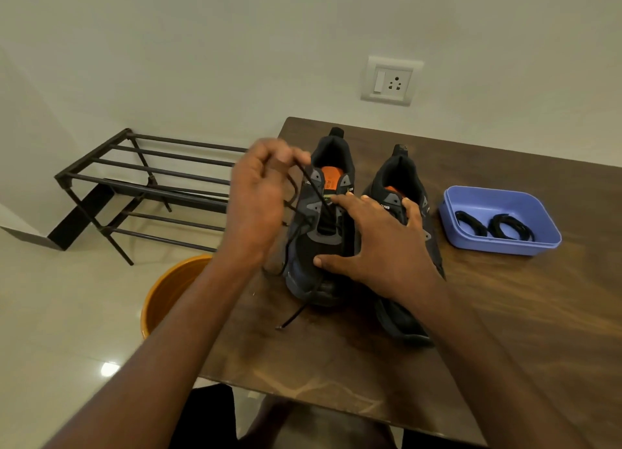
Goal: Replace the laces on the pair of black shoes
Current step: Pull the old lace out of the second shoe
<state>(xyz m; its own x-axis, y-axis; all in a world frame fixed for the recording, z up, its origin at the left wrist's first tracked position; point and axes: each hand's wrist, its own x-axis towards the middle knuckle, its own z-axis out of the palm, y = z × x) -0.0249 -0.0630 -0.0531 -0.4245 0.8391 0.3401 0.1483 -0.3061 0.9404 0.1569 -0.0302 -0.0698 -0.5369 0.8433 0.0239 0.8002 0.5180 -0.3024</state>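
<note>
Seen from above: a pair of black shoes side by side on a dark wooden desk (505,314), heels toward the far wall. Left shoe (319,239) half unlaced, its old lace (313,192) running taut from a lower eyelet up to the left hand (259,196), raised just left of that shoe, blurred with motion, grip pinched closed on the lace. Loose end of the same lace (291,319) trailing off the toe of that shoe onto the desk. Right hand (377,250) laid across both shoes, fingers spread straight, thumb pressing the toe box of the left shoe and fingertips on its tongue and on the collar of the right shoe (404,317), grip open, nothing held. To the right of the right shoe, well apart: a blue tray (525,199) holding two coiled black replacement laces (494,226). To the left of the left shoe, on the floor below the desk edge: an orange bucket (168,290), and beyond it a black metal rack (151,179). Likely risks: lace tip snagging in an eyelet under a sharp pull and dragging the shoe from beneath the flat, unclamped palm; shoe tipping toward the near desk edge; freed lace whipping over the edge into the bucket.
</note>
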